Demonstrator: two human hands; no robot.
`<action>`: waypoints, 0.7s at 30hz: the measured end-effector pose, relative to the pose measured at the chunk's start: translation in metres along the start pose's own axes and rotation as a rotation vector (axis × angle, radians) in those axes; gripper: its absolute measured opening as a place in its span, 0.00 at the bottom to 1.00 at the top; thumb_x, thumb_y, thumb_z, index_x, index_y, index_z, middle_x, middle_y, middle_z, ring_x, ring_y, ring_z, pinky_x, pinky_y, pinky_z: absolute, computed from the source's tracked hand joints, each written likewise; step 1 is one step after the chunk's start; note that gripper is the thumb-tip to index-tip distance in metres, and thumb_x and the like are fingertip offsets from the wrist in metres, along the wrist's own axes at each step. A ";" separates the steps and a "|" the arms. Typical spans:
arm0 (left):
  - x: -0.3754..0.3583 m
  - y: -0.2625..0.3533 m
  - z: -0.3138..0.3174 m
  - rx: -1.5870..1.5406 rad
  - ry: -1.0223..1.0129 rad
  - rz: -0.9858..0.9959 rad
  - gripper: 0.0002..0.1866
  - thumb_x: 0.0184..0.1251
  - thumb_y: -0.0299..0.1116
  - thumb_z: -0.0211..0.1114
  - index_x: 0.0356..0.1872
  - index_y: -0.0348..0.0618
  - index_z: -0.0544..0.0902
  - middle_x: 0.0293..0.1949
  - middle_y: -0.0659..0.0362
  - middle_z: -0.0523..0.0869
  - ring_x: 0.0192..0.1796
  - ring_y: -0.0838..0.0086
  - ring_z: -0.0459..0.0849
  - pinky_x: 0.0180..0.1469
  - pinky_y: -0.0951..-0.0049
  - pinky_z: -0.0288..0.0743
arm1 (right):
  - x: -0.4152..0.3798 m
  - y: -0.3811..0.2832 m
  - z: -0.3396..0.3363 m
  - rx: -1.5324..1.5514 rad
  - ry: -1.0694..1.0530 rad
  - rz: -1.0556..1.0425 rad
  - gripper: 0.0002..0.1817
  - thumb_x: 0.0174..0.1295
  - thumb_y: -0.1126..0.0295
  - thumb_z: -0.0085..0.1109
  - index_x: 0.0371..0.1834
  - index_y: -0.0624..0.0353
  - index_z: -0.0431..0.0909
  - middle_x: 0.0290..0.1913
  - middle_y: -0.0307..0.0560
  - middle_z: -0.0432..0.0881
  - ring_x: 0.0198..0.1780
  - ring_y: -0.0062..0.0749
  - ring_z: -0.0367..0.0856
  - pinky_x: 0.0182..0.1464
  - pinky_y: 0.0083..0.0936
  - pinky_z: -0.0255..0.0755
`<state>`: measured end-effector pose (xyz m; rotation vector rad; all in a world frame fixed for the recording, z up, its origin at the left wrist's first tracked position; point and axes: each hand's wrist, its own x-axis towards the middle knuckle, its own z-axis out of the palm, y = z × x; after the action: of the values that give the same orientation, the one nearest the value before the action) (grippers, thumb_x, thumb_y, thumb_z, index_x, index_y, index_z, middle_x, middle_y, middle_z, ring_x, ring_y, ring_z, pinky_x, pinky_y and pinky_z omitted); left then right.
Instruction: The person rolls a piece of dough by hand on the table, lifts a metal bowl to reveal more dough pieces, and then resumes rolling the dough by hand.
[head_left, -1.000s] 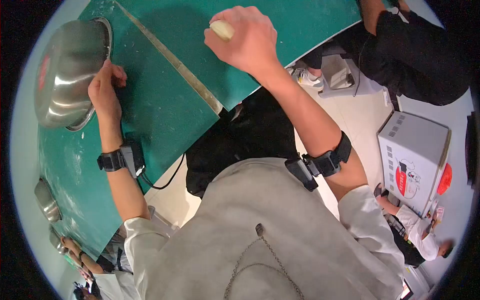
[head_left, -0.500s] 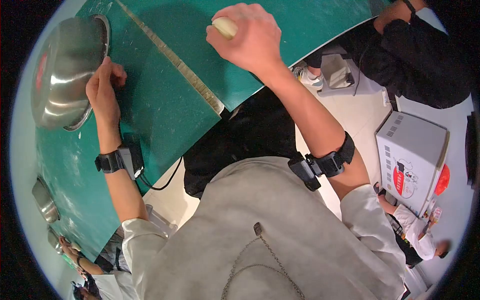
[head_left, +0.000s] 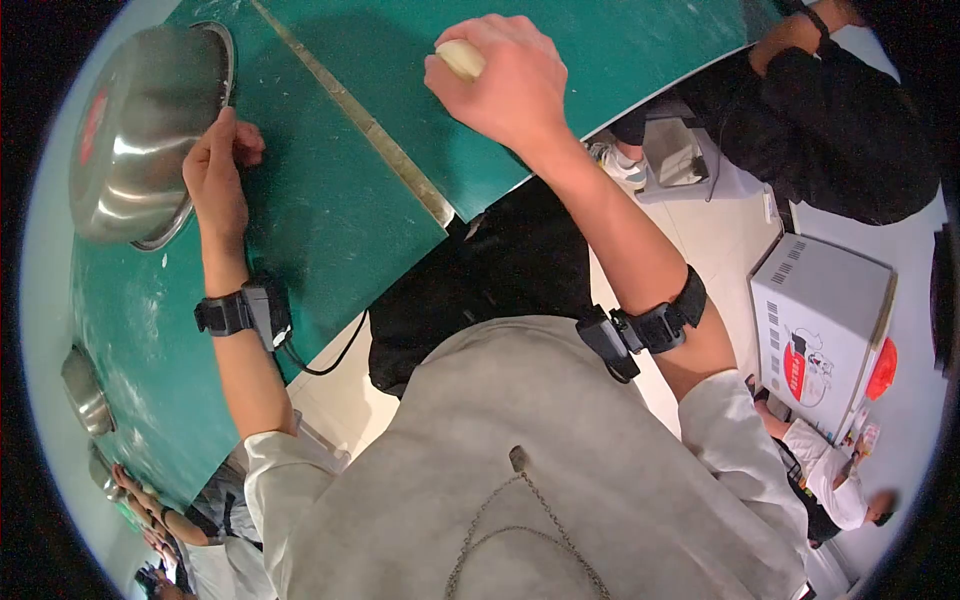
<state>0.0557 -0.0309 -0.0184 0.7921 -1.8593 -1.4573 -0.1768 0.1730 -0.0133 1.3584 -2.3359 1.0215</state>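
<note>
My right hand is wrapped around a pale, smooth, rounded piece of dough, one end of which shows between thumb and fingers. It is over the green tabletop, right of a narrow worn strip. My left hand is loosely curled with its thumb uppermost, and nothing shows in it. It overlaps the rim of a large stainless-steel bowl, whose rounded outside and red mark face left. A black band with a small box is strapped to each arm.
Smaller metal bowls, one nearer, stand along the table's left side, where another person's hands work. White powder marks the tabletop there. A person in black sits at upper right. A white carton stands on the floor at right.
The whole view has shifted slightly, moving the table, bowl and both hands a little rightward in the picture. My right hand keeps its hold on the dough.
</note>
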 end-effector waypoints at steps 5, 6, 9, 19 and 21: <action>-0.002 0.003 0.002 -0.020 -0.001 -0.015 0.22 0.82 0.42 0.57 0.27 0.39 0.82 0.29 0.62 0.82 0.32 0.81 0.75 0.37 0.78 0.68 | 0.001 0.001 0.000 0.038 0.019 -0.023 0.12 0.51 0.55 0.70 0.30 0.50 0.87 0.36 0.44 0.87 0.45 0.47 0.84 0.49 0.45 0.77; -0.003 0.002 0.001 -0.017 -0.003 -0.017 0.22 0.82 0.42 0.57 0.27 0.39 0.82 0.29 0.62 0.82 0.32 0.81 0.75 0.37 0.78 0.68 | 0.000 0.004 0.000 0.040 0.019 -0.020 0.12 0.51 0.55 0.70 0.30 0.50 0.87 0.36 0.44 0.87 0.45 0.47 0.84 0.49 0.45 0.77; 0.001 0.004 0.002 0.000 -0.008 -0.020 0.22 0.82 0.42 0.57 0.27 0.40 0.82 0.29 0.62 0.82 0.31 0.81 0.75 0.37 0.78 0.67 | 0.001 0.014 -0.011 0.231 0.056 -0.017 0.13 0.54 0.56 0.71 0.34 0.51 0.87 0.37 0.45 0.88 0.48 0.45 0.85 0.51 0.41 0.78; -0.004 0.008 0.004 -0.019 0.018 -0.030 0.22 0.83 0.42 0.56 0.26 0.40 0.81 0.28 0.62 0.82 0.31 0.81 0.75 0.37 0.77 0.68 | 0.014 0.019 -0.061 0.904 -0.218 0.142 0.12 0.71 0.69 0.62 0.54 0.58 0.84 0.52 0.42 0.86 0.53 0.25 0.83 0.56 0.23 0.76; -0.004 0.007 0.003 -0.021 0.015 -0.023 0.22 0.83 0.41 0.56 0.26 0.40 0.81 0.28 0.62 0.82 0.31 0.81 0.75 0.37 0.77 0.68 | 0.007 0.020 -0.058 0.710 -0.155 -0.038 0.13 0.70 0.68 0.63 0.55 0.54 0.85 0.53 0.47 0.85 0.55 0.35 0.84 0.57 0.28 0.77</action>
<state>0.0559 -0.0243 -0.0122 0.8154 -1.8265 -1.4787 -0.2049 0.2142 0.0238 1.7487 -2.1095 1.9079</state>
